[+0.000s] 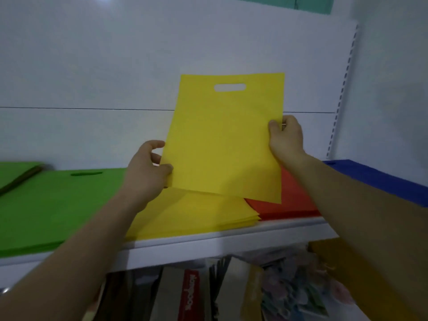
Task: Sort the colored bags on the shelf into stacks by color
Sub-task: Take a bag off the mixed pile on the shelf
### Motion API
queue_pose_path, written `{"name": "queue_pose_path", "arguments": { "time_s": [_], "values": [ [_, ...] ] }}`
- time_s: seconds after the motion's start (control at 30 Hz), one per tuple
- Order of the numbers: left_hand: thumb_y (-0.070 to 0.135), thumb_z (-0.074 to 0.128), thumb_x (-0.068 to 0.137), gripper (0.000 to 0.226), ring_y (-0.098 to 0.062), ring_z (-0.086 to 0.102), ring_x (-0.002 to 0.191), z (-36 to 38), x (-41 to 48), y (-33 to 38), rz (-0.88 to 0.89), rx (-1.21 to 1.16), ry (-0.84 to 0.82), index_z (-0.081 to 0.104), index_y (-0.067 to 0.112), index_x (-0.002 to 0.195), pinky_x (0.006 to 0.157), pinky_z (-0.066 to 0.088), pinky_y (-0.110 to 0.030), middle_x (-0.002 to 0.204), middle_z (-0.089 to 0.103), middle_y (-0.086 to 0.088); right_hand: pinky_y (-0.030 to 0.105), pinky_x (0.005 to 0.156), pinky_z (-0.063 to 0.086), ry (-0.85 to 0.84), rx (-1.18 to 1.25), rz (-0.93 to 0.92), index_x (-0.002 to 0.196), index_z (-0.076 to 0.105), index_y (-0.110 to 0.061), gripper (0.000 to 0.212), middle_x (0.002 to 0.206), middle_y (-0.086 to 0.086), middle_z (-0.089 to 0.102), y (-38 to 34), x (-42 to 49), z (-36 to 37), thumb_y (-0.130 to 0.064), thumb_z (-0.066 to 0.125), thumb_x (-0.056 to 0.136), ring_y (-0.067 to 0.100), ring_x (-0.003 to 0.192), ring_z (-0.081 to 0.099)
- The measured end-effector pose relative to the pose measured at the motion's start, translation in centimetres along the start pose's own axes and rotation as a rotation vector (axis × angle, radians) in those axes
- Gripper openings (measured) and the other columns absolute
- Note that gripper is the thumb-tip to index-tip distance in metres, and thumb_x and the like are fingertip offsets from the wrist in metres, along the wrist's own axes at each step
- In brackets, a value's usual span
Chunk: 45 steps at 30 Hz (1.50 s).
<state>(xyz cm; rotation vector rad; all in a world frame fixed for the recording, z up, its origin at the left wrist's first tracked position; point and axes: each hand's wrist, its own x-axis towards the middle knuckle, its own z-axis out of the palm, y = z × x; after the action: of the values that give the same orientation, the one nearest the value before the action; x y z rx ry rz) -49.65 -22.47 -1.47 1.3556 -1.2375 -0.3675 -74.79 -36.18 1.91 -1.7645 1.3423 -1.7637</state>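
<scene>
A yellow bag point(224, 140) with a cut-out handle stands upright above the shelf, held by both hands. My left hand point(148, 172) pinches its lower left edge and my right hand point(286, 137) pinches its right edge. Beneath it lies a stack of yellow bags point(196, 216). A green stack point(53, 205) lies to the left. To the right lie an orange-red stack point(291, 202) and, past my right arm, a blue stack point(375, 179).
The white shelf point(208, 242) runs across the view, with a white back panel behind it and a slotted upright point(340, 93) at the right. Below the shelf stand books and packaged goods point(231, 290).
</scene>
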Motion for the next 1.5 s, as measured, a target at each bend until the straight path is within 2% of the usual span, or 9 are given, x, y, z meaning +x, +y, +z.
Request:
{"name": "queue_pose_path", "arguments": {
  "time_s": [0.27, 0.43, 0.6, 0.7, 0.77, 0.93, 1.13, 1.33, 1.5],
  "values": [
    [0.006, 0.059, 0.088, 0.046, -0.017, 0.058, 0.071, -3.2, -1.4, -0.7, -0.043, 0.296, 0.145, 0.047, 0.021, 0.129, 0.064, 0.05, -0.034, 0.098, 0.058, -0.003, 0.026, 0.066, 0.035, -0.224, 0.016, 0.047, 0.116, 0.05, -0.01, 0.026, 0.1, 0.0, 0.049, -0.7, 0.0, 5.5, -0.028, 0.045, 0.099, 0.017, 0.086, 0.049],
    [0.006, 0.058, 0.088, 0.05, -0.009, 0.049, 0.066, -4.8, -2.8, -1.4, -0.046, 0.443, 0.122, 0.045, 0.02, 0.134, 0.054, 0.036, -0.023, 0.099, 0.051, -0.002, 0.028, 0.07, 0.034, -0.342, -0.072, 0.063, 0.115, 0.05, -0.009, 0.026, 0.099, 0.002, 0.048, -1.1, -1.7, 6.6, -0.027, 0.046, 0.098, 0.019, 0.087, 0.046],
    [0.012, 0.059, 0.089, 0.041, -0.017, 0.051, 0.073, -6.0, -3.8, -1.1, -0.065, 0.63, -0.042, 0.051, 0.019, 0.129, 0.062, 0.036, -0.026, 0.097, 0.054, -0.003, 0.029, 0.055, 0.033, -0.49, -0.211, 0.055, 0.084, 0.052, -0.011, 0.014, 0.079, 0.004, 0.051, -1.4, -3.0, 6.6, -0.02, 0.05, 0.094, 0.026, 0.081, 0.052],
    [0.018, 0.058, 0.09, 0.033, -0.018, 0.051, 0.081, -6.8, -4.4, -1.0, -0.068, 0.728, -0.117, 0.057, 0.018, 0.123, 0.069, 0.035, -0.026, 0.102, 0.056, -0.005, 0.027, 0.068, 0.038, -0.618, -0.298, 0.067, 0.094, 0.056, -0.008, 0.011, 0.085, 0.008, 0.056, -1.6, -4.0, 6.3, -0.018, 0.055, 0.093, 0.025, 0.086, 0.054],
    [0.025, 0.057, 0.091, 0.028, -0.018, 0.052, 0.086, -7.2, -4.8, -1.0, -0.082, 0.814, -0.175, 0.061, 0.018, 0.118, 0.072, 0.037, -0.026, 0.107, 0.059, -0.004, 0.031, 0.077, 0.044, -0.671, -0.441, 0.046, 0.112, 0.057, 0.0, 0.031, 0.107, 0.016, 0.061, -1.7, -4.5, 6.2, -0.024, 0.059, 0.092, 0.03, 0.098, 0.056],
    [0.045, 0.059, 0.087, 0.03, -0.018, 0.055, 0.104, -7.9, -5.4, -1.5, -0.045, 0.898, -0.296, 0.066, 0.023, 0.107, 0.083, 0.039, -0.026, 0.123, 0.06, -0.001, 0.034, 0.105, 0.033, -0.833, -0.684, -0.026, 0.147, 0.029, -0.009, 0.071, 0.151, 0.014, 0.031, -1.7, -5.5, 6.3, -0.045, 0.056, 0.092, 0.029, 0.136, 0.034],
    [0.076, 0.061, 0.059, 0.082, -0.013, 0.039, 0.129, -8.3, -6.3, -1.5, -0.044, 0.821, -0.576, 0.051, 0.034, 0.128, 0.105, 0.032, -0.029, 0.143, 0.041, 0.008, 0.043, 0.109, 0.028, -0.86, -0.841, -0.067, 0.149, 0.028, -0.028, 0.074, 0.151, 0.013, 0.023, -1.5, -6.3, 7.2, -0.063, 0.049, 0.087, 0.035, 0.137, 0.022],
    [0.052, 0.065, 0.078, 0.051, -0.01, 0.048, 0.108, -8.4, -6.1, -2.2, 0.01, 0.801, -0.515, 0.056, 0.031, 0.123, 0.089, 0.037, -0.026, 0.13, 0.051, 0.005, 0.033, 0.108, 0.028, -1.039, -0.808, -0.097, 0.145, 0.039, -0.018, 0.067, 0.153, 0.003, 0.032, -2.2, -6.9, 7.3, -0.06, 0.043, 0.092, 0.023, 0.138, 0.032],
    [0.05, 0.064, 0.081, 0.049, -0.009, 0.044, 0.106, -8.6, -5.8, -2.3, 0.018, 0.816, -0.511, 0.056, 0.03, 0.124, 0.087, 0.033, -0.023, 0.132, 0.05, 0.003, 0.035, 0.108, 0.032, -1.07, -0.845, -0.117, 0.142, 0.043, -0.019, 0.067, 0.149, 0.004, 0.037, -1.9, -7.1, 7.9, -0.062, 0.044, 0.09, 0.023, 0.134, 0.038]
  ]
}}
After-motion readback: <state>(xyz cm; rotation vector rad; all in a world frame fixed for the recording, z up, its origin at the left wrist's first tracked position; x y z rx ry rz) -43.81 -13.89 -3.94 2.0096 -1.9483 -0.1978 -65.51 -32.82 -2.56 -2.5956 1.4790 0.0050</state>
